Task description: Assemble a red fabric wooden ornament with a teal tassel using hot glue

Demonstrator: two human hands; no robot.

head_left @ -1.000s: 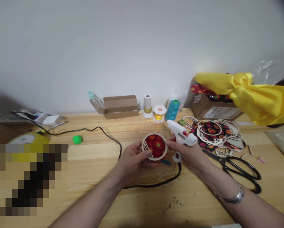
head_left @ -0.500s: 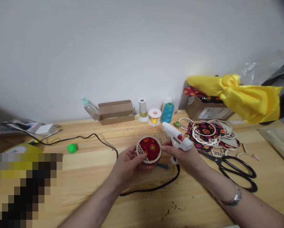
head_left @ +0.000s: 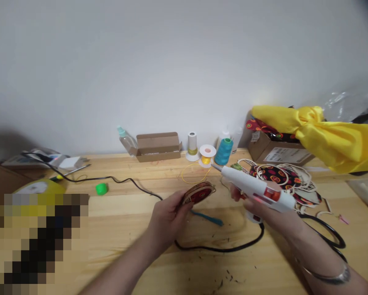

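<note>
My left hand [head_left: 168, 215] pinches a round fabric-covered ornament [head_left: 202, 194] with a pale wooden rim, tilted so its layered edge shows. Below it a teal tassel [head_left: 210, 218] hangs or lies near the wood; its attachment is hidden by my fingers. In my right hand [head_left: 268, 211] is a white hot glue gun [head_left: 251, 184], fingers wrapped around the handle, its nozzle pointing up and left. The nozzle is apart from the ornament, above and to its right. A black cord [head_left: 220, 249] runs from the handle's bottom across the table.
Behind stand a spray bottle [head_left: 127, 141], an open cardboard box [head_left: 158, 147], a yellow thread spool [head_left: 206, 155] and a teal thread cone [head_left: 224, 151]. To the right are fabric-and-wood pieces [head_left: 307, 196], black scissors [head_left: 328, 231] and yellow cloth [head_left: 325, 131]. A green cap [head_left: 101, 189] sits left.
My right hand has drawn the glue gun away from the ornament, rightward, and turned it more level. My left hand has tipped the ornament from facing me to nearly edge-on.
</note>
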